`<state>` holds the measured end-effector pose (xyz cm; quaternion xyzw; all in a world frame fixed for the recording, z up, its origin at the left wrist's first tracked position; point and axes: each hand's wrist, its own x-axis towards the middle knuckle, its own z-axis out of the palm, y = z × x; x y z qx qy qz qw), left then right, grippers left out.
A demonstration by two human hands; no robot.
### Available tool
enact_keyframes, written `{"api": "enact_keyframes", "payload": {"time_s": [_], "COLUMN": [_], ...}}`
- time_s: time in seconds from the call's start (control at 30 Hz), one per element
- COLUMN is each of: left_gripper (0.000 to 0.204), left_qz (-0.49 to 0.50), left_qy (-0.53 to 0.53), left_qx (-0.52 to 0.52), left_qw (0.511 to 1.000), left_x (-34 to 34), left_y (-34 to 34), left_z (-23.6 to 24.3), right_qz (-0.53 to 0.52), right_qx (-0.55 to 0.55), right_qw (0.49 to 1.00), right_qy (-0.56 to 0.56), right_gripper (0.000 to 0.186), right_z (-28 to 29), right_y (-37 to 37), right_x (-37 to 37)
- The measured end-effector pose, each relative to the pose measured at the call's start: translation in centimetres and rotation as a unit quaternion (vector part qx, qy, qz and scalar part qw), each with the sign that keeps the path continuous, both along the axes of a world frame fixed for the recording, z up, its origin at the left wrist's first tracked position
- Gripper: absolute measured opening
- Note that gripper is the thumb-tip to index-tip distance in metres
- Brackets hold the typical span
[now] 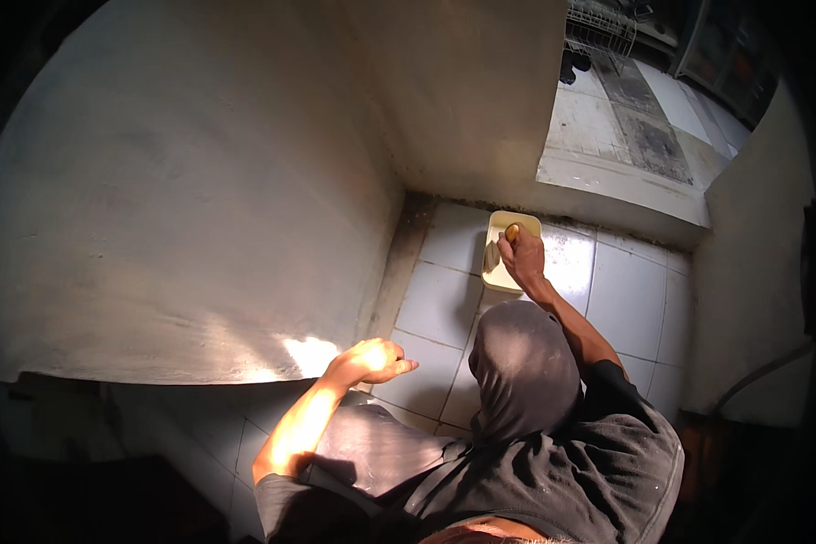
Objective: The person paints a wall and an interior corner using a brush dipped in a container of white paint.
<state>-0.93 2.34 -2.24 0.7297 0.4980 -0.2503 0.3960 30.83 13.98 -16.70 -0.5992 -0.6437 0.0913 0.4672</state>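
Wall (199, 181): one, grey, plastered; to the left of the left fingers, with a bright sun patch just beside them.
Left hand (378, 360): one, sunlit; fingers curled in together, their contents, if any, not possible to tell.
Left leg (381, 449): one, in grey trousers; just below the left fingers.
Floor (431, 308): pale square tiles with dark joints; beneath the fingers of both hands.
Brush (492, 257): one, pale head, yellow handle; handle within the right fingers, head just left of them inside the tub, touching its wall or not cannot be told.
Tub (499, 276): one, cream, rectangular, open; on the floor, under and around the right fingers.
Right hand (523, 258): one; fingers clamped on the brush handle, over the tub.
Right knee (526, 354): one, in dark grey trousers; below the right fingers.
Wire rack (598, 32): one; beyond the right fingers, well apart, upper right.
Ledge (616, 186): one, pale, raised; beyond and right of the right fingers.
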Motion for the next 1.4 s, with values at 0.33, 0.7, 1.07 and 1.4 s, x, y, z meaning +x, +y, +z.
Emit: {"api": "enact_keyframes", "payload": {"time_s": [0.33,0.7,1.07,1.4], "left_gripper": [0.057,0.056,0.062,0.06], "left_qz": [0.041,0.047,0.061,0.128], "left_qy": [0.0,0.024,0.024,0.036], "left_qx": [0.017,-0.005,-0.017,-0.034], "left_qw": [0.999,0.999,0.998,0.99], "left_x": [-0.1,0.9,0.0,-1.4], "left_y": [-0.4,-0.8,-0.9,-1.6], "left_z": [0.6,1.4,2.0,0.5], "right_qz": [-0.079,-0.02,-0.031,0.162], "right_qx": [-0.045,0.045,-0.06,-0.002], "right_qw": [0.996,0.986,0.916,0.665], "right_qy": [0.002,-0.159,0.396,0.729], "right_gripper": [0.024,0.018,0.02,0.02], "right_z": [1.9,2.8,3.4,23.4], "right_y": [0.4,-0.7,-0.5,12.0], "right_x": [7.5,5.3,2.2,-6.3]}}
